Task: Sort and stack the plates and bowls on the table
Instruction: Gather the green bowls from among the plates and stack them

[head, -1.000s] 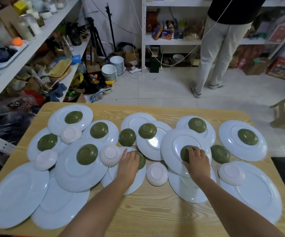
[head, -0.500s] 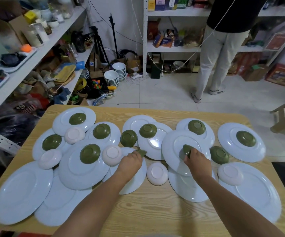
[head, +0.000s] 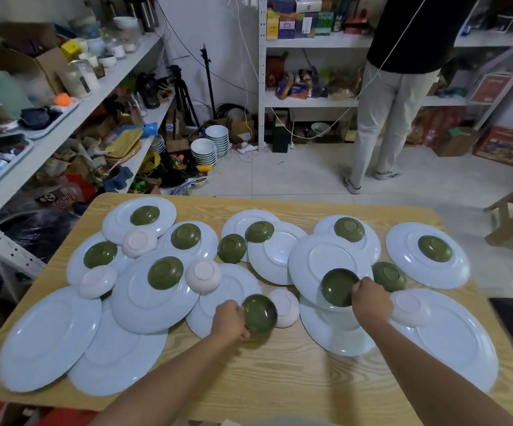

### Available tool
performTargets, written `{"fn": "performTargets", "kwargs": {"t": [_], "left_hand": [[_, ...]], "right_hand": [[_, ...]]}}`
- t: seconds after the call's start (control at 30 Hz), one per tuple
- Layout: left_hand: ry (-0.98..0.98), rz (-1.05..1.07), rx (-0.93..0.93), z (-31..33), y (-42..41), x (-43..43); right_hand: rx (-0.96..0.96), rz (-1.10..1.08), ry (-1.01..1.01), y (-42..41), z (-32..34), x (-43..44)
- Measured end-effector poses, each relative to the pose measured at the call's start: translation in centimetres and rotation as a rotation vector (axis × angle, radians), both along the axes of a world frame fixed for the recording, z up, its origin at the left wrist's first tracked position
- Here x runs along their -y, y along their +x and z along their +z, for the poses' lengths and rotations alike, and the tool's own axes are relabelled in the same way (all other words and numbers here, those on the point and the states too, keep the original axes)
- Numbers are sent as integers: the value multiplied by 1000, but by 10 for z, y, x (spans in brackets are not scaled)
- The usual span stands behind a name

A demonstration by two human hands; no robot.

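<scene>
Pale blue round plates (head: 49, 339) and small bowls crowd the light wooden tabletop (head: 279, 379), overlapping one another from the left edge of the frame to the right. Low in the centre, your left hand (head: 230, 321) grips an olive-green plastic bowl (head: 259, 313) by its rim. The bowl is tipped so its hollow faces the camera, over the edge of a blue plate. Just right of centre, your right hand (head: 372, 302) curls round the rim of a second olive-green bowl (head: 339, 287), likewise tipped with its inside showing, above a large overturned plate. Between the two held bowls sits an upside-down pale pink bowl (head: 284, 307), just beside the bowl in your left hand. Another pink bowl (head: 409, 305) rests base-up on a plate close to your right wrist. Other green bowls (head: 165, 273) lie base-up on plates across the middle and far side of the tabletop. Beyond it, at upper right, a person in a black top and light trousers (head: 393, 103) stands facing white shelving. Stacks of white bowls (head: 209, 152) sit on the tiled floor at upper centre-left.
</scene>
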State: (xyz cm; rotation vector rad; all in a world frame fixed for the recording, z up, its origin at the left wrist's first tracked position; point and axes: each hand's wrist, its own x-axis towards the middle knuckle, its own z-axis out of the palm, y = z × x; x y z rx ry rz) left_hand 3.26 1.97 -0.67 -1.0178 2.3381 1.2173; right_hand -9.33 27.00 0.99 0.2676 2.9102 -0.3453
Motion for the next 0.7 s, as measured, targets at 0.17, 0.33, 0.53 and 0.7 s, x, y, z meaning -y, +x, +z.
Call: {"fn": "performTargets", "kwargs": {"t": [0.17, 0.33, 0.53, 0.7], "left_hand": [[179, -15, 50, -16, 23, -26], [260, -19, 84, -17, 28, -42], [239, -104, 88, -24, 34, -47], [74, -249, 82, -24, 35, -41]], "right_hand": [[13, 71, -223, 37, -18, 7], [133, 165, -261, 72, -38, 17], [289, 249, -297, 92, -45, 27], [324, 294, -266, 96, -46, 37]]}}
